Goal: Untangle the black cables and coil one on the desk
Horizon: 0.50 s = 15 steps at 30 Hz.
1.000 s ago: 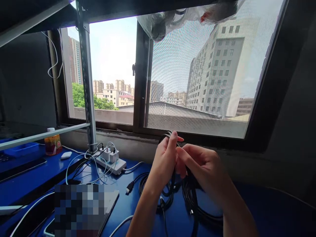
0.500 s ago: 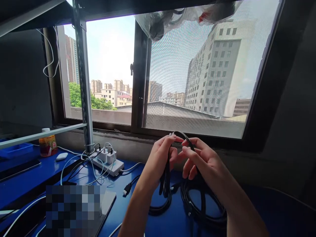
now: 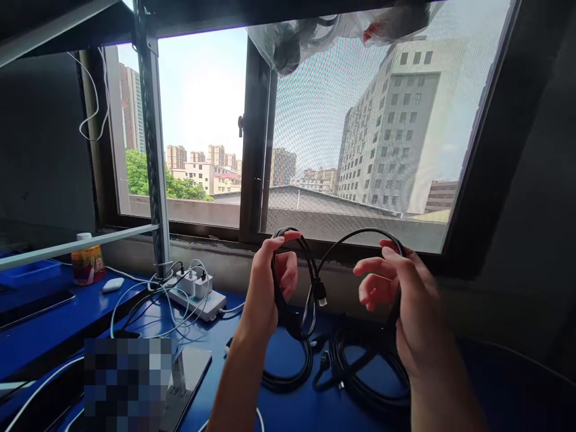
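In front of the window sill, a black cable (image 3: 308, 245) is looped in my left hand (image 3: 275, 273), whose fingers are closed around the coil. A connector plug (image 3: 320, 294) with a metal tip dangles beside that coil. From the coil, one strand arches across to my right hand (image 3: 411, 288), where the thumb and index finger pinch it. The other fingers of the right hand are loosely curled, and the cable runs down behind them. Beneath the hands lie another coiled cable (image 3: 288, 385) and a larger coil (image 3: 360, 393), both black, partly hidden by my arms.
A white power strip (image 3: 211, 307) with chargers and tangled wires stands left on the blue table (image 3: 157, 321). Nearby are a dark flat device (image 3: 193, 375), a white case (image 3: 113, 285) and a bottle (image 3: 87, 264). A metal shelf post (image 3: 155, 150) rises behind.
My hands have moved apart, left hand leftward and right hand rightward. A cable strand now spans between them, and the plug hangs in view by the left-hand coil.
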Available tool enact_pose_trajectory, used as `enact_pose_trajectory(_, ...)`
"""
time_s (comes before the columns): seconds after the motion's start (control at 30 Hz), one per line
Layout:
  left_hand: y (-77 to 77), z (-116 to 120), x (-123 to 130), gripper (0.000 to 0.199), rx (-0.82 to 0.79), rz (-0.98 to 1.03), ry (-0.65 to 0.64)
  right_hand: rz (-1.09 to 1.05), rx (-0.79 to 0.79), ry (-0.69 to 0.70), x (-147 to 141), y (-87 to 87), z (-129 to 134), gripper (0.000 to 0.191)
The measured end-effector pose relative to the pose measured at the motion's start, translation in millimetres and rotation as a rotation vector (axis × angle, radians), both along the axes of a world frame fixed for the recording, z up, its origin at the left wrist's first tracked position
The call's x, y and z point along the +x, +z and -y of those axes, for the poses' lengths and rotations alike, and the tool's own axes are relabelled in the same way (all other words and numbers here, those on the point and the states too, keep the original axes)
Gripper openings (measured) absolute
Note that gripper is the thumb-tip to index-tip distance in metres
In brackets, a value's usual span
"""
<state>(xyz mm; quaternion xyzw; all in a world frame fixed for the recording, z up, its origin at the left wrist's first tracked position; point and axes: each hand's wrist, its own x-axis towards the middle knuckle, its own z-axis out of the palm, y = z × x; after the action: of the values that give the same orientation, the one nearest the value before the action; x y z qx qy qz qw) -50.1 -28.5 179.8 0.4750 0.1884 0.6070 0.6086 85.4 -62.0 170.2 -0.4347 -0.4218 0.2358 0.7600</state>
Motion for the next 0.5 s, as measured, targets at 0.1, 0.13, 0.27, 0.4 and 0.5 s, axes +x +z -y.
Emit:
enact_pose_trajectory(0.1,2.0,2,-2,0.022,-0.006,0.052,0.121,0.018,0.003,0.021,0,-1.0,1,0.05)
enact_pose_trajectory(0.13,1.7,3,-2,0.022,-0.003,0.048,0.139,0.052,-0.005,0.036,-1,-1.7,0,0.051)
enact_pose_trajectory(0.27,-3.8,1,6,0.022,0.036,-0.024,0.08,0.195,-0.075,0.11,-10,-4.8,-4,0.058)
enact_pose_trajectory(0.4,-11.8,-1,21,0.03,0.067,-0.102,0.005,0.303,-0.081,0.167,-22,-6.5,-6,0.055)
enact_pose_trajectory(0.5,-15.1,0,32,0.034,0.044,-0.113,-0.001,0.349,-0.078,0.161,-25,-7.0,-6,0.051)
